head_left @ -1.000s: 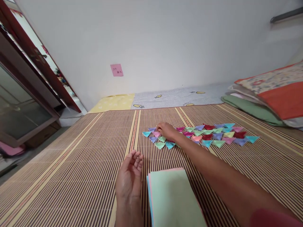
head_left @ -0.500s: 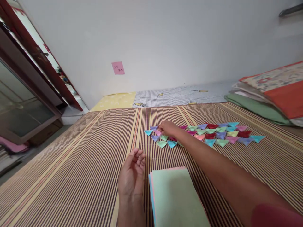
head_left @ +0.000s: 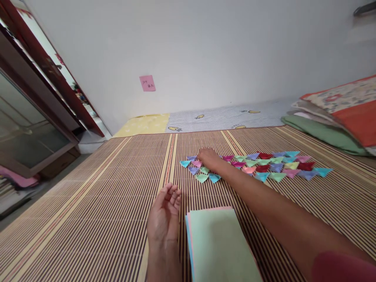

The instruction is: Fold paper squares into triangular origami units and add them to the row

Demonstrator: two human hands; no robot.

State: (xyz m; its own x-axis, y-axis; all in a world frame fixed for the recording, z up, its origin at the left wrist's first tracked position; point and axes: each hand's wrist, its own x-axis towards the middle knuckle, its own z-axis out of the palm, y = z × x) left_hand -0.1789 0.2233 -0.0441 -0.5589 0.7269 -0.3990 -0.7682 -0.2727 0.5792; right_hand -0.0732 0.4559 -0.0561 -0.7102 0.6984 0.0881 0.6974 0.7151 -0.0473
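My right hand (head_left: 209, 159) reaches across to the left end of several rows of small folded paper triangles (head_left: 276, 177). Its fingers are bent down and closed over the triangles there, and whatever lies between the fingertips is hidden. A light blue triangle (head_left: 185, 163) and a pink triangle (head_left: 196, 163) show just beside it. My left hand (head_left: 165, 219) rests palm up on the striped mat, fingers loosely curled and apart, holding nothing. To its right lies a stack of coloured paper sheets (head_left: 219, 243), pale green on top, with pink and blue edges showing.
The striped mat (head_left: 88, 203) covers the bed up to a checked and yellow sheet (head_left: 147, 123) by the wall. Folded bedding and an orange pillow (head_left: 357, 117) lie at the right. A pink note (head_left: 147, 83) is stuck on the wall. A doorway is at the left.
The view has shifted slightly. My right hand stays over the left end of the rows, with little movement. My left hand and the paper stack have not moved.
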